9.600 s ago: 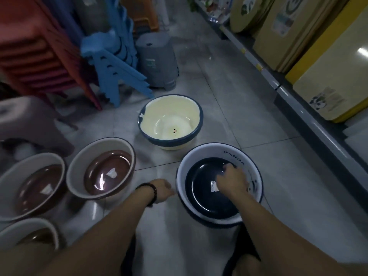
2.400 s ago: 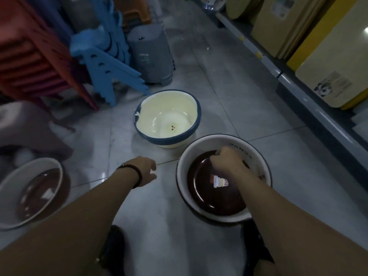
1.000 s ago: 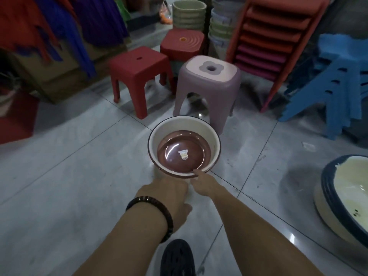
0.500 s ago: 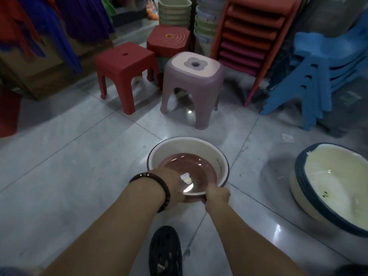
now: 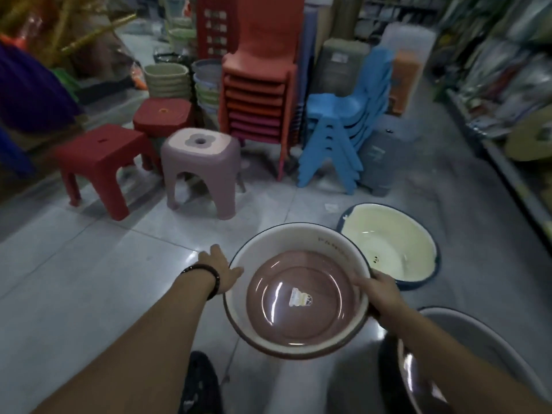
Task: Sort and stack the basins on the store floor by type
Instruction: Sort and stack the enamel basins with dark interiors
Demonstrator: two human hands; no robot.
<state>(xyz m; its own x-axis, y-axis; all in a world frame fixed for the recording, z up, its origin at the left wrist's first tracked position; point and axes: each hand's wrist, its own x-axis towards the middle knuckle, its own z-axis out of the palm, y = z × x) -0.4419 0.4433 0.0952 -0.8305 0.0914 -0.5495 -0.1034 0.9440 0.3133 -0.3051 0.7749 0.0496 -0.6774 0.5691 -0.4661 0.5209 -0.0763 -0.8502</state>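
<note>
Lettering inside the brown-bottomed basin (image 5: 298, 319) is unreadably blurred as it hangs above the floor near the cream basin (image 5: 388, 234), mouth up and tipped toward the wearer, right hand (image 5: 380, 289) gripping its rim, left hand (image 5: 219, 271) flat-fingered against its side.

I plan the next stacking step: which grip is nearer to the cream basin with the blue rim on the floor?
Right. The right grip holds the brown basin by its rim, beside the cream basin; the left grip is on the brown basin's far side, farther off.
</note>
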